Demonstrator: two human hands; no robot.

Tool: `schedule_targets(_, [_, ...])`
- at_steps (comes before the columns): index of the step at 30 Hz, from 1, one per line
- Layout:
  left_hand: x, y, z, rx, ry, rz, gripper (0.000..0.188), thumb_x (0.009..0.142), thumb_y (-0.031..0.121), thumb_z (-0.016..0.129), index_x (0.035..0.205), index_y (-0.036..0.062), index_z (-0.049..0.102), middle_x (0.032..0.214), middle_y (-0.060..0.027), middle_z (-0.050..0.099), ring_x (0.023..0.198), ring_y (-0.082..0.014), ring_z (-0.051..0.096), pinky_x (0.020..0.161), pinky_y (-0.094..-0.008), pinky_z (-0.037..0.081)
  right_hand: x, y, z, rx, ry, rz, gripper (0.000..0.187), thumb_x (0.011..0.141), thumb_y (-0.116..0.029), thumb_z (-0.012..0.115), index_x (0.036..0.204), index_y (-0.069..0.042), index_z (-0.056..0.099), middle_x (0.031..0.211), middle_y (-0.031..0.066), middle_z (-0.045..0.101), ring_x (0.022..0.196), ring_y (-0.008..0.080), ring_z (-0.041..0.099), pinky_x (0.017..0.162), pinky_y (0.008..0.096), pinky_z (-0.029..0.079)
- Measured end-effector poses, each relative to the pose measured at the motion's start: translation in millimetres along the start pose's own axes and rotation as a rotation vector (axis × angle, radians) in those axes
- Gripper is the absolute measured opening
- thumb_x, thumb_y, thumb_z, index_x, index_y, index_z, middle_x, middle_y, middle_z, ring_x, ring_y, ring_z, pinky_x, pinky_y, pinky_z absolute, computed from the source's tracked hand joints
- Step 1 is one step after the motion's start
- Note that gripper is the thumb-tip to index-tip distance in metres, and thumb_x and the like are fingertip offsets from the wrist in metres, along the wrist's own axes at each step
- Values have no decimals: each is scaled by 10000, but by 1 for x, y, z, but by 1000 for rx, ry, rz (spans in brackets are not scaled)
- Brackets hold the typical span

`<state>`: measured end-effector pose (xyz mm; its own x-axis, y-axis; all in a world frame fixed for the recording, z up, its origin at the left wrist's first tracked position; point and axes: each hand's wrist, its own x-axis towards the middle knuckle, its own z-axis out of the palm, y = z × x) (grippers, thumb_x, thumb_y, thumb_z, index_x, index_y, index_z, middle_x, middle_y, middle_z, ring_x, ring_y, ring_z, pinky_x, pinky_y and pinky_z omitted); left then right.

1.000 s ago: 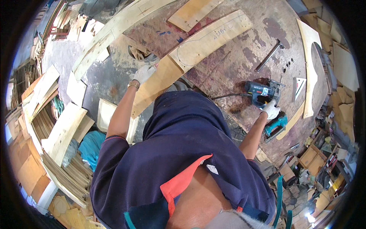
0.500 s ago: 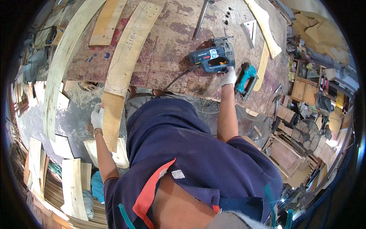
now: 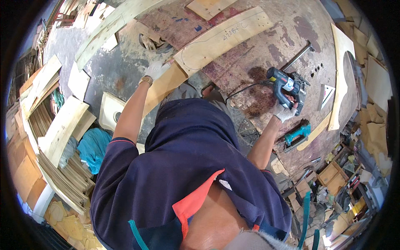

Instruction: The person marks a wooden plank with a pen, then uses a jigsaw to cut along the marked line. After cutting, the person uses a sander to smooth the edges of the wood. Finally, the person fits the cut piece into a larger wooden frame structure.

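Note:
My left hand point(image 3: 156, 70), in a pale work glove, is closed on the edge of a curved wooden board point(image 3: 160, 92) that juts out past the table's near edge. On top of that board lies a shorter curved piece point(image 3: 225, 41) with a pencilled outline. My right hand point(image 3: 285, 111), gloved too, has its fingers wrapped round the handle of a dark blue jigsaw point(image 3: 287, 85) over the table. The jigsaw's black cord runs off to the left. Just nearer than the right hand lies a teal cordless tool point(image 3: 298, 133).
The worn wooden table point(image 3: 254, 54) carries a hammer-like metal tool point(image 3: 298, 56), a white triangular piece point(image 3: 326, 96) and a shaped wooden strip point(image 3: 341, 79). A long curved board point(image 3: 112, 29) rests at far left. Stacked wood pieces point(image 3: 62, 125) and a blue cloth bundle point(image 3: 93, 148) stand left.
The whole view has swung round. My right hand has moved from the jigsaw's near end to a wrapped grip on its handle. My left hand stays at the board, farther up its edge.

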<state>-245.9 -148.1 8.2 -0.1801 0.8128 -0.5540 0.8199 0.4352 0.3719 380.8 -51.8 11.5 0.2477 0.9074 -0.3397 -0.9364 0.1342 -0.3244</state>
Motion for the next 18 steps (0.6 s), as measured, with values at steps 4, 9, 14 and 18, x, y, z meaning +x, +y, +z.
schedule_targets(4, [0,-10,1,-36,8,-18,803,942,727,470,1062,-32,701,1008,-313,698,1010,-459,667,875,-529,495,-23,33,80,-374,157,-112,204,824,-85,658,1015,-75,588,905,57,571,847,209,560,849,408,487])
schedule_targets(9, [12,-18,-16,-58,-41,169,789,922,713,543,927,-59,708,929,-323,673,923,-453,669,813,-531,494,-121,50,125,-773,61,-58,294,785,-57,653,1076,-47,616,995,53,607,826,190,566,813,343,487])
schedule_targets(14, [33,-3,-24,-23,24,362,726,937,656,562,892,-54,708,890,-307,666,902,-457,660,790,-529,494,-208,79,198,-1330,-39,222,322,727,9,668,1048,6,646,877,79,661,739,195,619,676,314,494])
schedule_targets(18, [44,-19,2,-35,15,375,650,942,623,561,1115,15,711,1040,-239,715,993,-424,680,879,-522,528,-217,133,241,-1869,-220,497,323,725,13,689,1047,28,691,864,57,701,727,151,645,652,290,515])
